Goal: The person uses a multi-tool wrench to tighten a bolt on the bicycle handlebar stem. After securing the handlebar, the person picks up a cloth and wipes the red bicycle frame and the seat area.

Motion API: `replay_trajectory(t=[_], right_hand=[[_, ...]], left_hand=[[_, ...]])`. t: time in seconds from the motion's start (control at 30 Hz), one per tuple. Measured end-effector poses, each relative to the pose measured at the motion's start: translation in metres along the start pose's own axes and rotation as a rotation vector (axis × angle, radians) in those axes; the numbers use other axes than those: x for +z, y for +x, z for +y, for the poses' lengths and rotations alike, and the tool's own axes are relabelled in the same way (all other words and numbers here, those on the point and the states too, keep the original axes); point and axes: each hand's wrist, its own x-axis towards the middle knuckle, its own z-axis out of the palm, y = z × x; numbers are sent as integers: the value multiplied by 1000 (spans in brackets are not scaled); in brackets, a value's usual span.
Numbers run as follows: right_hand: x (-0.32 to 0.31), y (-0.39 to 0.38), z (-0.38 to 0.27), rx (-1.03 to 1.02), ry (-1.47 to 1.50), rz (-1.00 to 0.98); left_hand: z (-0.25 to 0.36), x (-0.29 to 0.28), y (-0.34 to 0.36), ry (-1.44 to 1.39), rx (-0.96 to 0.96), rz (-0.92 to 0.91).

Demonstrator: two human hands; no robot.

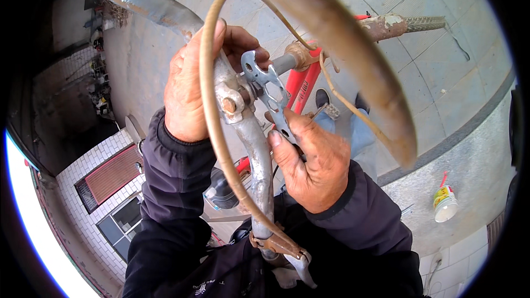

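A worn grey bicycle handlebar (258,157) runs from the upper left down towards my body. My left hand (186,91) is closed round it, just above the stem clamp with its rusty bolt (228,105). Between the thumb and fingers of my right hand (317,160) is a flat metal multi-hole wrench (272,91). This wrench stands across the far side of the clamp, its upper end close to my left fingertips. Whether it sits on a nut is hidden. A brown brake cable (206,72) loops in front of my left wrist.
Red bicycle frame tubes (302,85) extend beyond the stem. A blurred brown curved bar (353,44) crosses near the camera. On the pavement at the right lies a white tub (445,212). A pedal (331,111) shows beside a dark shoe (322,97).
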Motion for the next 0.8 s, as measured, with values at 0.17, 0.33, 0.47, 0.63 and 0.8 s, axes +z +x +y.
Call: replay_trajectory(t=[0.17, 0.33, 0.47, 0.63, 0.8], right_hand=[[12, 1, 6, 30, 74, 6], [24, 8, 18, 19, 119, -6], [28, 9, 22, -3, 128, -20], [29, 6, 29, -46, 76, -61], [38, 8, 33, -77, 102, -14]], left_hand=[[-1, 5, 1, -116, -32, 24], [-4, 6, 2, -108, -26, 33], [-10, 6, 2, -145, 4, 40], [-11, 7, 3, -139, 22, 39], [-8, 7, 3, -60, 11, 51]])
